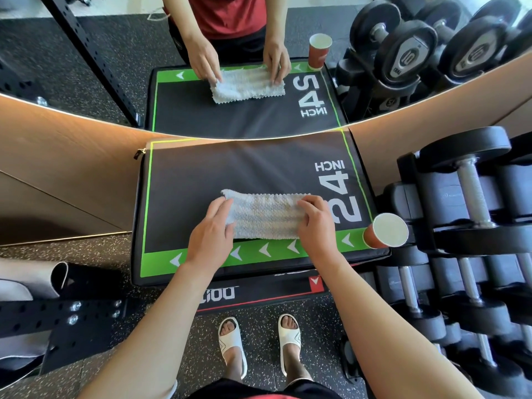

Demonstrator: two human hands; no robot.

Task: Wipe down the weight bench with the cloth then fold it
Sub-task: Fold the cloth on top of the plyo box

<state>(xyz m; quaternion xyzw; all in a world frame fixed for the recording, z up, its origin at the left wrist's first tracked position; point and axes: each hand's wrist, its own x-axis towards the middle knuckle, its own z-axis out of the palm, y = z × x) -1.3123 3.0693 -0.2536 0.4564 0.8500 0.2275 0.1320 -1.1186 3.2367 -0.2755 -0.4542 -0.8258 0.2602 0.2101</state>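
The black padded box top (201, 180) carries "24 INCH" in large pale characters near its right edge, with white arrowheads along its green front band. The mirror (86, 53) above repeats the marking reversed. A dumbbell (408, 50) reflected there shows "10" on its end
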